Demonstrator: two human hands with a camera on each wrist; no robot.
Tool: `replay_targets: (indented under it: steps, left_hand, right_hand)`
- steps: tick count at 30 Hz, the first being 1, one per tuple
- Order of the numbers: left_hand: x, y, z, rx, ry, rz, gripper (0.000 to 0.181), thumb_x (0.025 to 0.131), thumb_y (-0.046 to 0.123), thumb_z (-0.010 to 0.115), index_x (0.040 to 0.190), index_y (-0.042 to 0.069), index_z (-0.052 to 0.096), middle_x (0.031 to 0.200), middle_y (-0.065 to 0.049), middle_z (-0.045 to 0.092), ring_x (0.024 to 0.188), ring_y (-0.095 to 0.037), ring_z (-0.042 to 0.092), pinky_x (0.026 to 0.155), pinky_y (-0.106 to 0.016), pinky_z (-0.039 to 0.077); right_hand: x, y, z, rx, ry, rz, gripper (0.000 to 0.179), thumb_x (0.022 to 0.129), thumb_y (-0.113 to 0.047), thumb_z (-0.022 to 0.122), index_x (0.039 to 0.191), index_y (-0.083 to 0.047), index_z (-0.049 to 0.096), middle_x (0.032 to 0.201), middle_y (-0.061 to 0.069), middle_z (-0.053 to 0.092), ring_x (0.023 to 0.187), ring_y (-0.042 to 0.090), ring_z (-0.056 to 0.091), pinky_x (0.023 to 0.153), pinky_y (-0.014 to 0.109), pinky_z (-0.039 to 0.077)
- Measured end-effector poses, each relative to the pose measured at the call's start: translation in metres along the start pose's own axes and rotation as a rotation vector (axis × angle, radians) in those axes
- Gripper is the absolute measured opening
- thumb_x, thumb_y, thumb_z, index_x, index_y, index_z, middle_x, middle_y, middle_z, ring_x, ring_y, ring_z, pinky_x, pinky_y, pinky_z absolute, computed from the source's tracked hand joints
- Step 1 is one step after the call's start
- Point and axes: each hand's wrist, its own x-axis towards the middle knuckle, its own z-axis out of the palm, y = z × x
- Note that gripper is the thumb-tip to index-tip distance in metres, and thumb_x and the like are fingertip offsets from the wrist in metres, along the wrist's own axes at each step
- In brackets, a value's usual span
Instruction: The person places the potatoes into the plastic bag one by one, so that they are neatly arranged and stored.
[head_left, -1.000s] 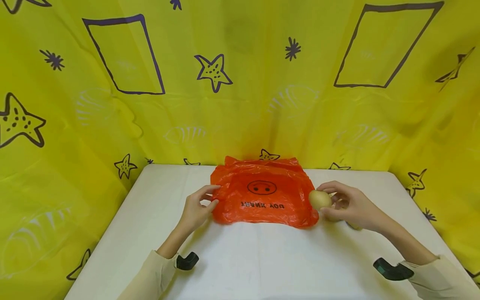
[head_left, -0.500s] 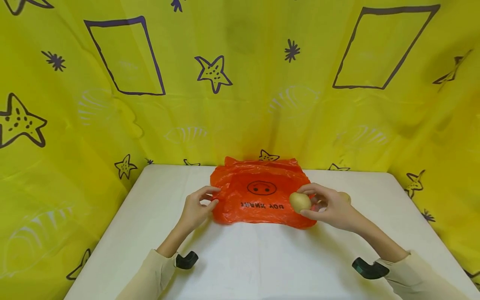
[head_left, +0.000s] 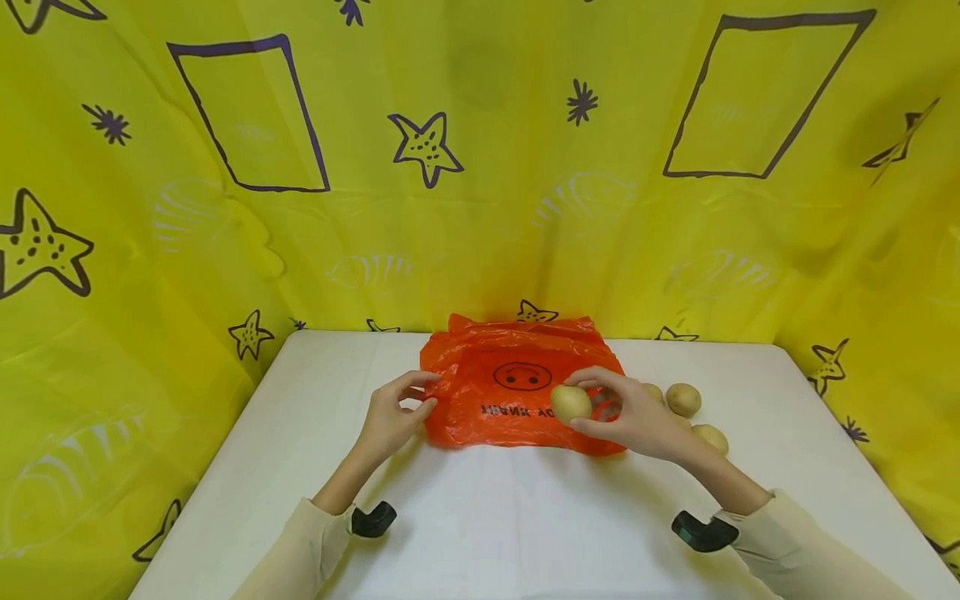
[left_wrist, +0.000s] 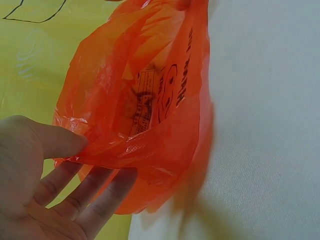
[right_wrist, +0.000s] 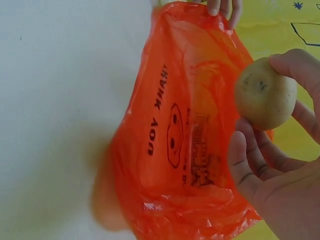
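A red plastic bag (head_left: 465,408), printed with a pig face and lettering, lies with its mouth held open. My left hand (head_left: 392,417) pinches the bag's rim, its thumb on one side and fingers beneath the film, as the left wrist view shows. My right hand (head_left: 637,423) holds a round, pale-tan potato (head_left: 570,404) between thumb and fingertips, over the right part of the bag. In the right wrist view, dark specks mark the potato (right_wrist: 265,95), and the inside of the bag (right_wrist: 225,165) shows beyond it.
Several more potatoes, one of them a round potato (head_left: 684,400), lie on the white table (head_left: 480,525) right of the bag, partly behind my right hand and forearm. A yellow cloth (head_left: 487,225) with drawn starfish walls the back and sides.
My right hand has carried the potato leftward from the bag's right edge to over the bag. More of the potatoes on the table now show. The left hand keeps its place.
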Motion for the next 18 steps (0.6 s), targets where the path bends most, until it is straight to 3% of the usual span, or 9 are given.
replay_targets:
  steps: [9,18]
  left_hand:
    - [0.005,-0.04,0.008,0.017,0.023,-0.007,0.033,0.087,-0.01,0.074,0.118,0.001,0.072,0.111,-0.017,0.072,0.093,-0.036,0.071,0.065,-0.019,0.057]
    - [0.006,-0.042,0.007,0.009,0.007,-0.006,0.034,0.088,-0.007,0.075,0.117,0.009,0.074,0.111,-0.01,0.072,0.093,-0.029,0.071,0.067,-0.024,0.059]
  right_hand:
    - [0.015,0.002,0.021,0.055,-0.012,-0.022,0.047,0.084,-0.017,0.086,0.126,-0.015,0.065,0.119,0.007,0.066,0.087,0.024,0.066,0.073,0.03,0.059]
    - [0.031,0.009,0.041,0.063,-0.022,-0.024,0.048,0.084,-0.021,0.087,0.127,-0.018,0.065,0.115,0.004,0.067,0.087,0.024,0.066,0.073,0.032,0.058]
